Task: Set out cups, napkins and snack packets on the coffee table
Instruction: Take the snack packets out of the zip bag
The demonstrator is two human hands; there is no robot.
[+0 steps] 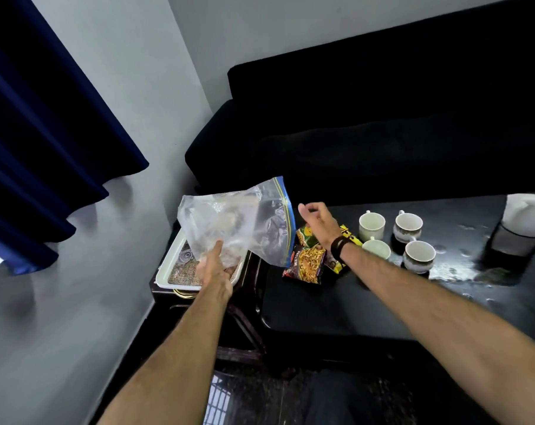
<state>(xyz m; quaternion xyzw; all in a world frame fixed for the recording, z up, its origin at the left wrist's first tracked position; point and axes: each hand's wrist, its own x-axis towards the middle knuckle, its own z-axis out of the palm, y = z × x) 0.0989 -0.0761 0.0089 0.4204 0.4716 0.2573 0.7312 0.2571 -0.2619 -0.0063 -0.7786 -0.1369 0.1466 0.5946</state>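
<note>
The left hand [213,268] pinches the bottom of a clear, crinkled zip-top plastic bag with a blue seal strip [235,222], holding it up and tilted so the sealed mouth points toward the dark glossy coffee table [336,305]. It looks empty or nearly so, which suggests it carried the snacks here. It hangs over a white rectangular tray lined with woven mat [168,276], which rests on a dark wooden side stand just left of the table; the tray probably serves as the staging spot.

The right hand [318,223], a dark band at its wrist, is loosely open with fingers spread and grips nothing. It hovers just above the colourful printed snack packets [309,262], as if it has just let one go or is about to shift them.

The packets lie in an overlapping cluster at the table's left end, nearest the bag. Four pale ceramic cups with handles [372,225] stand upright in a tight group just right of the packets, near the middle of the table and within easy reach of the dark sofa [382,133] behind. A white wad of napkins in a dark mesh holder [521,228] stands at the table's far right.
</note>
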